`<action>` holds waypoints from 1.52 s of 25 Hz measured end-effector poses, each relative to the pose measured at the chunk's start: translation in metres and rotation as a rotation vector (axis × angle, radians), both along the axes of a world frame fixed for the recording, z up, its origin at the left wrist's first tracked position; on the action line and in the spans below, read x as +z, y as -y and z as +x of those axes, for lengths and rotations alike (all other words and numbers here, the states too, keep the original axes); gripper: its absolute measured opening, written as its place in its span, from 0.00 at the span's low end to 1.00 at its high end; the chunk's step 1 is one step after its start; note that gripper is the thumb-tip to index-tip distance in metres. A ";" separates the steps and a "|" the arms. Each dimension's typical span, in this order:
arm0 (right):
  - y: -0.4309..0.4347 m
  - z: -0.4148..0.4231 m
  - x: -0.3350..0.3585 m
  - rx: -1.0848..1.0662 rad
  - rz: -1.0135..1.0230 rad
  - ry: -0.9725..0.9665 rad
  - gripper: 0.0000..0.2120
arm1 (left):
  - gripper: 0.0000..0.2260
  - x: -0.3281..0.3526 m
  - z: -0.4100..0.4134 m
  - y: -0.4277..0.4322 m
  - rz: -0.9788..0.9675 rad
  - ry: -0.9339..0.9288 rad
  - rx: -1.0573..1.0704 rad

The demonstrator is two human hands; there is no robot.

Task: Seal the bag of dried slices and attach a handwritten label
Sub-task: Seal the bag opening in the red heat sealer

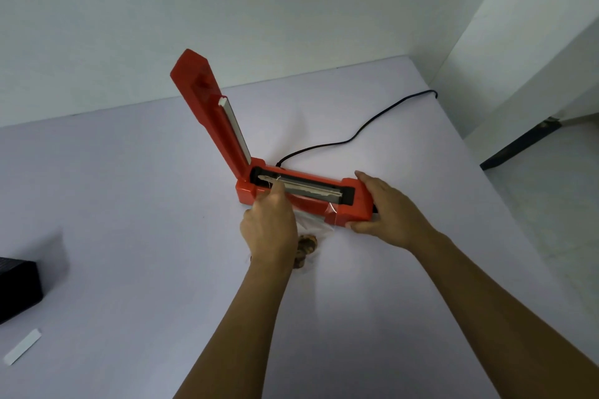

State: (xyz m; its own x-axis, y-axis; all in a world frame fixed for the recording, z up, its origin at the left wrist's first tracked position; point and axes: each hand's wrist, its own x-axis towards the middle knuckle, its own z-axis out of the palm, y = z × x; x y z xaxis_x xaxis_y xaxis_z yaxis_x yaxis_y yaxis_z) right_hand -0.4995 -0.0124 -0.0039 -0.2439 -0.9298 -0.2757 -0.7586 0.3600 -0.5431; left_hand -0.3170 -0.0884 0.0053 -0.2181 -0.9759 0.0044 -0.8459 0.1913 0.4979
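The fingers (356, 226) of the right hand (387, 210) were clasped around the right end of the red heat sealer (311, 201), thumb on the near edge and the other fingertips over the far top. The left hand (272, 223) reached to the sealer's left part, its fingers curled over the sealing strip (311, 188); they seemed to pinch the mouth of the clear bag (312, 220), though the back of the hand hid the actual contact. The bag was hard to make out: only faint glints and a folded edge showed against the sealer's front, near its right end. The dried slices (306, 249) lay just near of the sealer, mostly covered by the left wrist. The sealer's lid (210, 113) stood raised at the left. A black cord (356, 129) ran far-right across the surface (129, 204). At the near left edge lay a white label strip (22, 347) and a black box (17, 291), which was cut off by the frame.
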 end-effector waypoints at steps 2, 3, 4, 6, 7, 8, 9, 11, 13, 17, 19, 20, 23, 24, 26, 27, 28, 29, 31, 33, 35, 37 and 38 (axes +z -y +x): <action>0.000 0.000 -0.001 -0.001 0.000 -0.004 0.46 | 0.06 0.001 0.000 -0.002 -0.005 -0.049 0.034; 0.000 0.000 -0.002 -0.004 -0.001 -0.006 0.46 | 0.07 0.000 0.001 -0.002 0.001 -0.085 0.065; -0.001 -0.001 -0.002 -0.005 -0.005 -0.012 0.46 | 0.07 -0.001 0.003 -0.002 0.015 -0.118 0.094; -0.001 -0.001 0.000 0.003 -0.010 -0.037 0.46 | 0.09 -0.005 0.007 -0.001 0.056 -0.172 0.123; -0.001 -0.001 0.000 0.006 -0.009 -0.048 0.46 | 0.09 -0.007 0.009 -0.001 0.072 -0.191 0.116; -0.001 0.000 0.001 0.006 -0.011 -0.055 0.46 | 0.10 -0.009 0.011 -0.001 0.079 -0.204 0.096; -0.001 0.000 0.001 0.003 -0.011 -0.057 0.46 | 0.10 -0.011 0.013 -0.001 0.081 -0.215 0.071; -0.002 0.000 0.000 0.002 -0.007 -0.052 0.46 | 0.10 -0.012 0.015 -0.002 0.095 -0.233 0.040; -0.002 0.000 -0.001 -0.003 -0.005 -0.039 0.47 | 0.09 -0.012 0.016 -0.003 0.105 -0.241 0.025; -0.001 0.000 0.000 -0.003 0.002 -0.044 0.46 | 0.10 -0.003 0.015 -0.007 0.079 -0.261 -0.008; 0.000 0.000 0.000 0.004 0.004 -0.047 0.46 | 0.11 0.002 0.014 -0.008 0.060 -0.256 -0.017; 0.000 0.000 0.000 0.006 0.002 -0.043 0.46 | 0.12 0.005 0.014 -0.009 0.057 -0.249 -0.023; -0.001 0.000 0.001 0.012 -0.006 -0.035 0.46 | 0.14 0.012 0.011 -0.012 0.048 -0.232 -0.040; -0.001 0.000 0.001 0.017 -0.007 -0.037 0.45 | 0.14 0.013 0.011 -0.013 0.046 -0.232 -0.041; -0.001 -0.001 0.000 0.024 -0.005 -0.047 0.45 | 0.14 0.014 0.011 -0.015 0.052 -0.244 -0.036; -0.001 -0.001 0.000 0.026 -0.002 -0.049 0.45 | 0.13 0.016 0.012 -0.016 0.056 -0.253 -0.034; -0.001 -0.001 0.000 0.027 0.000 -0.049 0.45 | 0.13 0.017 0.012 -0.018 0.056 -0.258 -0.039; -0.001 -0.001 -0.001 0.030 0.000 -0.048 0.45 | 0.13 0.018 0.012 -0.019 0.047 -0.263 -0.049; -0.001 -0.002 -0.001 0.036 -0.002 -0.047 0.45 | 0.13 0.022 0.013 -0.024 0.034 -0.270 -0.075; -0.001 -0.002 -0.002 0.044 0.005 -0.047 0.45 | 0.09 0.026 0.012 -0.029 0.081 -0.276 -0.082; -0.001 -0.003 -0.003 0.045 0.007 -0.040 0.46 | 0.06 0.028 0.012 -0.034 0.107 -0.301 -0.057; -0.001 -0.003 -0.003 0.049 -0.001 -0.026 0.46 | 0.04 0.031 0.016 -0.034 0.081 -0.391 0.026; -0.001 -0.004 -0.003 0.048 -0.005 -0.017 0.46 | 0.04 0.031 0.019 -0.031 0.053 -0.419 0.066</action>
State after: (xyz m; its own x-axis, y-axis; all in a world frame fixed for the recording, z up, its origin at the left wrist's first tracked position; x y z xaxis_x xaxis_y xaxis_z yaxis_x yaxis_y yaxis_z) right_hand -0.5034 -0.0117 -0.0066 -0.2036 -0.9418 -0.2674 -0.7842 0.3204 -0.5314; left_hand -0.2981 -0.0573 0.0364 -0.1448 -0.9890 0.0287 -0.5782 0.1081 0.8087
